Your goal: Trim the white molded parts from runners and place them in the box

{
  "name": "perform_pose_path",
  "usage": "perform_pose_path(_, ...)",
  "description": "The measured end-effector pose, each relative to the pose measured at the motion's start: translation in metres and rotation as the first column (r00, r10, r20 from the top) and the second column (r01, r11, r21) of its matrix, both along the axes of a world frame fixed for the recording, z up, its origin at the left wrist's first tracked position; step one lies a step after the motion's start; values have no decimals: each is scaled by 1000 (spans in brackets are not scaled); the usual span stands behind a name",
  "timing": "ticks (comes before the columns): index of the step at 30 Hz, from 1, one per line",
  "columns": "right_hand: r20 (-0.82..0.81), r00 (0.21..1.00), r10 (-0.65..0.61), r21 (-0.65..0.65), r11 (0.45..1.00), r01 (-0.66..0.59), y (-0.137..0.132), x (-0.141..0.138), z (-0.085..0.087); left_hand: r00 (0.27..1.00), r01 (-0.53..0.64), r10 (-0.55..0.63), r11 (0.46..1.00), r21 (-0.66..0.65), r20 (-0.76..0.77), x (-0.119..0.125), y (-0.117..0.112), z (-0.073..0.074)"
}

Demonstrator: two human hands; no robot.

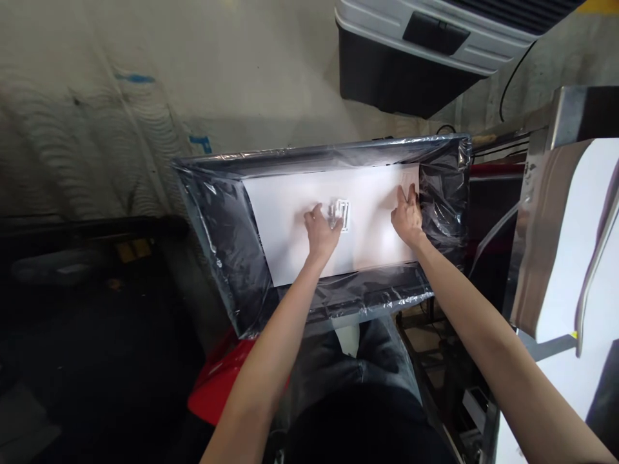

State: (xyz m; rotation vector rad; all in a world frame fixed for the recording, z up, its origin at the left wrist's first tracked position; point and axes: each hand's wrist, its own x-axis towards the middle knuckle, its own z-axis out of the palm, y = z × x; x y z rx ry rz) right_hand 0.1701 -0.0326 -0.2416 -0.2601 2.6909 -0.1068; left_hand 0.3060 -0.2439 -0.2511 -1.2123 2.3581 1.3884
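Note:
A dark rectangular bin [244,225] lined with clear plastic film lies in front of me. Inside it is a broad white sheet [290,258], paper or card, with a small black-and-white printed mark [343,216] near its middle. My left hand [322,233] is on the sheet just left of the mark, fingers apart, the thumb close to the mark's edge. Over the sheet's right end, my right hand [407,216] rests with its fingers spread. I see nothing held in either hand. Whether the sheet is single or a stack, I cannot tell.
Beyond the bin stands a grey and black box [391,71] on the concrete floor. To the right, a metal frame [563,122] carries large white sheets [575,238]. A red object [220,374] sits at lower left, near my left forearm. Dark equipment fills the left side.

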Motion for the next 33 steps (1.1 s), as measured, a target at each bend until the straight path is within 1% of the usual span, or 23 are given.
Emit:
perform_pose_path(2,-15,999,33,28,999,-33,0,3,-1,999,43,-40,988,-148,22,1,7,3)
perform_pose_path(4,-39,997,67,29,997,-66,1,0,-1,990,138,-129,961,-238,52,4,13,8)
perform_pose_path(6,-56,995,88,19,996,-87,1,-7,-3,974,224,-207,945,-239,95,8,17,11)
perform_pose_path(8,-62,993,99,3,995,-99,0,-16,-3,961,264,-236,938,-222,145,10,19,12)
perform_pose_path(10,-63,991,122,-14,992,-123,0,-25,-3,956,268,-232,939,-218,178,9,21,12)
perform_pose_path(14,-58,988,143,-43,988,-146,0,-40,0,963,243,-198,932,-268,183,3,21,14)
perform_pose_path(17,-53,996,71,-97,992,-76,1,-43,6,973,201,-155,936,-290,173,-1,22,16)
perform_pose_path(19,-58,998,-1,-190,982,-10,0,-34,10,983,153,-116,946,-286,143,-2,23,17)
perform_pose_path(20,-36,998,-51,-259,965,40,-2,-26,11,989,120,-90,953,-277,119,-2,24,18)
perform_pose_path(22,78,987,-140,-381,911,159,-10,-2,13,996,59,-41,965,-255,76,-1,27,18)
perform_pose_path(23,167,970,-179,-421,877,234,-14,12,12,998,39,-25,969,-244,63,0,29,19)
perform_pose_path(24,280,933,-227,-452,826,337,-20,27,11,998,36,-24,973,-230,55,1,32,19)
perform_pose_path(25,404,875,-267,-471,760,449,-25,41,9,998,53,-44,976,-210,48,1,34,20)
perform_pose_path(27,607,736,-301,-476,604,639,-32,64,4,991,131,-129,981,-145,27,2,38,20)
perform_pose_path(28,678,669,-305,-467,525,712,-34,71,1,985,172,-171,978,-117,14,2,39,21)
perform_pose_path(29,716,624,-311,-458,465,757,-33,75,-1,980,199,-199,974,-105,8,2,38,21)
perform_pose_path(30,720,611,-329,-457,436,775,-31,77,-3,979,205,-205,972,-115,11,2,37,20)
perform_pose_path(33,669,595,-445,-456,387,801,-13,69,-8,988,154,-147,965,-211,50,0,29,17)
